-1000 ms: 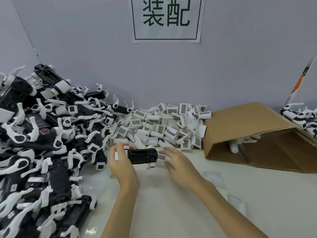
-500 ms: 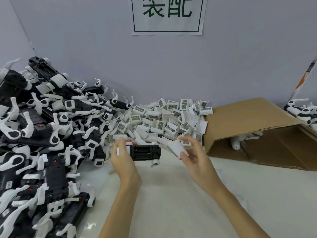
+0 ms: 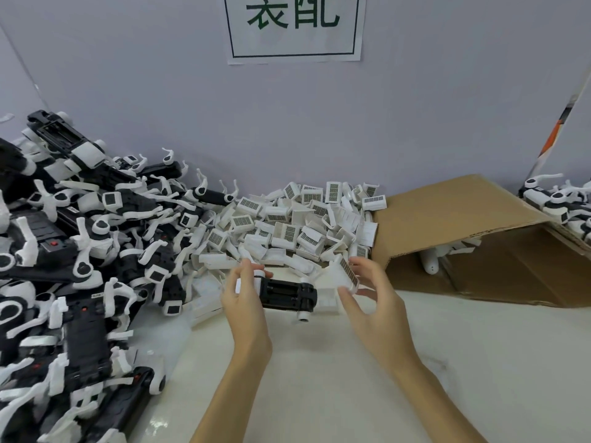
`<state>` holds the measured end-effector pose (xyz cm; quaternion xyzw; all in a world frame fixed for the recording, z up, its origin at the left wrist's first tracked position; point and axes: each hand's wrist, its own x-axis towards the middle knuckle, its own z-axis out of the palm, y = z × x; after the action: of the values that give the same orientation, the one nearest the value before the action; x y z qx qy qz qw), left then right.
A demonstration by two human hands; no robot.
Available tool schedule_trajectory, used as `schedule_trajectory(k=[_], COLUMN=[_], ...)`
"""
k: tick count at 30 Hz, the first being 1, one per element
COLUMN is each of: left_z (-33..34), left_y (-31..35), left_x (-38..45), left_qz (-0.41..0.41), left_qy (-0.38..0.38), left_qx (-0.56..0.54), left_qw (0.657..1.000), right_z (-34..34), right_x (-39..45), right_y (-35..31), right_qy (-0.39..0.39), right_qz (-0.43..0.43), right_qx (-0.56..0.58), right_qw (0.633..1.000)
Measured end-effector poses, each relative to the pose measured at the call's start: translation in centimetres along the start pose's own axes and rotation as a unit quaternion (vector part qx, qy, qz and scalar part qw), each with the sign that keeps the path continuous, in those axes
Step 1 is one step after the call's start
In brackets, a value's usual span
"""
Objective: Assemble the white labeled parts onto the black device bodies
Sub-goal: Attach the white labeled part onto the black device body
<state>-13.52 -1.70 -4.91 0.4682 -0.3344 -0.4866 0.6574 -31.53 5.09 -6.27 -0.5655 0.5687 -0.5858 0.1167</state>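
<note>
black device body (image 3: 287,295), white end caps | white labeled part (image 3: 343,276), dark barcode grid | far pile of parts (image 3: 297,225) white, black-barred labels | left heap (image 3: 73,257) black and white, red dots | brown cardboard box (image 3: 447,215) right | sign (image 3: 294,27) white, green characters | lilac-grey wall (image 3: 415,107)

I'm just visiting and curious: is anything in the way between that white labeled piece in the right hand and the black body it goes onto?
Nothing visible: the white labeled part sits beside the black device body's open right end.
</note>
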Motion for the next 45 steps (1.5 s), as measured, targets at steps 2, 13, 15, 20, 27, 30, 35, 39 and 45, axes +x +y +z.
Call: schedule_trajectory(k=[2, 13, 15, 20, 27, 30, 35, 39, 45], left_z=[0.4, -0.1, -0.2, -0.1, 0.1, 0.0, 0.1, 0.1, 0.3], left_y=[0.1, 1.3, 1.5, 2.3, 2.4, 2.4, 2.6, 2.5, 2.3], left_x=[-0.6, -1.7, -1.8, -2.0, -1.9, -2.0, -2.4, -2.5, -2.7], left_qz=[-0.015, -0.177, -0.179, -0.198, -0.21, -0.191, -0.173, -0.165, -0.129], left_qy=[-0.014, -0.209, -0.237, -0.291, -0.295, -0.308, -0.318, -0.321, -0.319], left_qx=[0.02, 0.031, 0.016, -0.035, -0.055, -0.043, -0.026, -0.019, -0.013], left_qw=[1.0, 0.961, 0.955, 0.935, 0.93, 0.931, 0.932, 0.932, 0.939], right_z=[0.0, 0.4, 0.0, -0.5, -1.0, -1.1, -1.3, -1.2, -0.6], right_x=[-0.2, -0.5, -0.3, -0.1, 0.0, 0.1, 0.0, -0.2, -0.4], right_y=[-0.7, -1.2, -1.0, -1.0, -1.2, -1.1, -0.9, -1.1, -1.8], right_qy=[-0.008, -0.103, -0.109, -0.124, -0.133, -0.144, -0.153, -0.147, -0.124], right_qz=[-0.052, -0.093, -0.079, -0.05, -0.035, -0.032, -0.027, -0.023, -0.04], right_qx=[-0.004, -0.009, -0.013, -0.012, 0.0, -0.007, -0.005, 0.013, 0.037], right_qw=[0.999, 0.99, 0.991, 0.991, 0.99, 0.989, 0.988, 0.989, 0.991])
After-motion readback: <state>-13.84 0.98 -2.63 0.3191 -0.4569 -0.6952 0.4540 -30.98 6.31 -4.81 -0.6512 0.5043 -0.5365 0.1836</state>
